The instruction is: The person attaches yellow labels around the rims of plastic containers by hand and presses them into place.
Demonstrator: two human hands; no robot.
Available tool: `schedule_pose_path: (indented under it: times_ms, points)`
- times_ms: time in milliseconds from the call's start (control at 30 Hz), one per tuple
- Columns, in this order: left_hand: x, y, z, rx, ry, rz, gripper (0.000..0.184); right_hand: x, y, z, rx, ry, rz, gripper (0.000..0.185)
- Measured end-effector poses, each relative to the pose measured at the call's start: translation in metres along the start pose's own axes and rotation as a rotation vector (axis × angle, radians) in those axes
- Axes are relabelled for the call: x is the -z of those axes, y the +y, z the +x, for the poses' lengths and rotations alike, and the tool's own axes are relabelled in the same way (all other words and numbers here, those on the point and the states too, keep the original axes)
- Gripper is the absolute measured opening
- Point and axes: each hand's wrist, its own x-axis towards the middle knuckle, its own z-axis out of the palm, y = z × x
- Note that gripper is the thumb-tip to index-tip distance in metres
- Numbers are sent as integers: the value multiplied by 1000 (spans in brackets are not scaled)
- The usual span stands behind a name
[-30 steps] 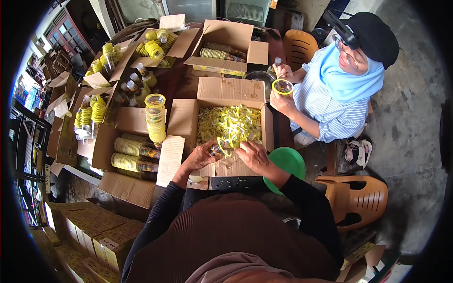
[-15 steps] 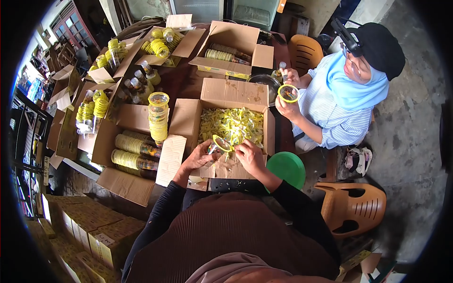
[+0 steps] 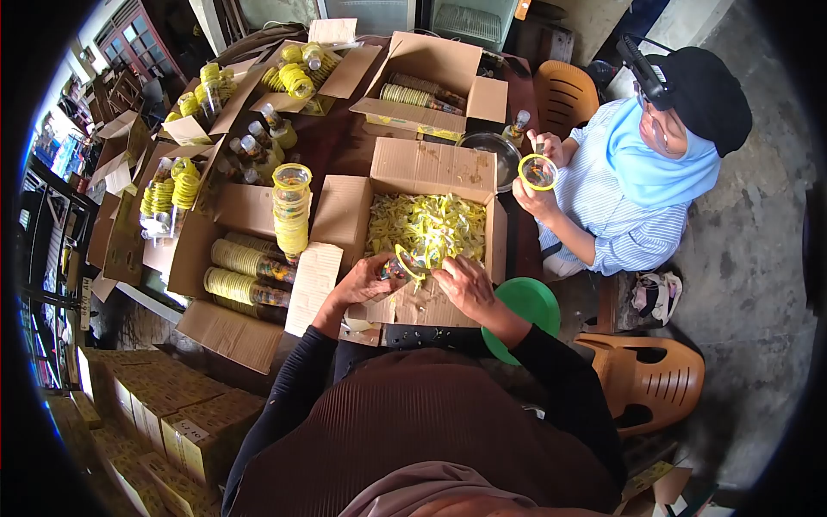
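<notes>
My left hand (image 3: 364, 280) is wrapped round a clear plastic cup (image 3: 394, 269) with a yellow rim, tilted to the right over the near edge of a cardboard box (image 3: 419, 161). Small yellow packets (image 3: 424, 226) fill that box. My right hand (image 3: 463, 283) is at the cup's rim, fingers pinched together; what they hold is too small to make out. To the left stands a tall stack of yellow-rimmed cups (image 3: 291, 211), upright.
A co-worker (image 3: 642, 164) at the right holds another yellow-rimmed cup (image 3: 539, 172). Boxes with stacked cups (image 3: 237, 258) lie left and behind. A green round lid or basin (image 3: 527, 314) and an orange chair (image 3: 646, 379) are at the right.
My right hand has risen from the box with yellow packets to the cup's rim and back over it. The cup has tilted slightly, and the view has shifted a little.
</notes>
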Motion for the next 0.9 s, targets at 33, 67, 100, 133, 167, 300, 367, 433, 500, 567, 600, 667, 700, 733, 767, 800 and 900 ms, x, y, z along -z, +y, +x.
schedule_pose_path:
  times_ms: [33, 67, 100, 133, 167, 300, 367, 433, 500, 567, 600, 667, 700, 733, 767, 800, 900]
  points:
    - [1, -2, 2, 32, -19, -12, 44, -4, 0, -1, 8, -13, -64, 13]
    - [3, -4, 4, 10, -28, -9, 42, -8, -1, -2, 7, -13, -62, 13]
    - [4, -5, 7, 8, -27, -9, 42, -12, 0, -2, -15, 18, -72, 13]
    - [4, -6, 10, 9, -40, -37, 42, -16, 1, -2, -38, 47, -82, 13]
    - [4, -7, 13, 11, -53, -67, 43, -21, 1, -3, -39, 46, -83, 13]
    - [3, -18, 17, 38, -68, -275, 46, -36, -7, 5, -256, 95, 91, 13]
    - [2, -26, 19, 111, -59, -317, 50, -44, -8, 8, -457, 96, 281, 11]
    - [4, -21, 18, 165, -73, -329, 50, -47, -5, 9, -481, 118, 330, 11]
    - [0, -18, 16, -26, -15, -139, 52, -49, -1, 7, -486, 105, 384, 12]
    - [-1, -24, 18, -36, 10, -216, 53, -45, 5, 3, -411, 89, 338, 12]
    - [-2, -30, 20, -47, 37, -293, 55, -40, 7, 2, -333, 73, 291, 13]
    - [2, -41, 24, -60, 26, -221, 55, -31, 12, 1, -272, 53, 255, 12]
    - [3, -39, 25, -72, 17, -151, 54, -26, 13, 1, -209, 32, 218, 11]
    - [5, -36, 25, -70, 16, -150, 54, -22, 14, 1, -211, 32, 220, 11]
    - [7, -33, 25, -23, 6, -33, 54, -19, 14, 1, -169, 25, 171, 10]
    - [7, -29, 25, 23, -4, 84, 54, -17, 14, 0, -127, 19, 121, 10]
    - [5, -25, 29, -31, -3, -87, 51, -18, 10, 0, -183, 22, 97, 8]
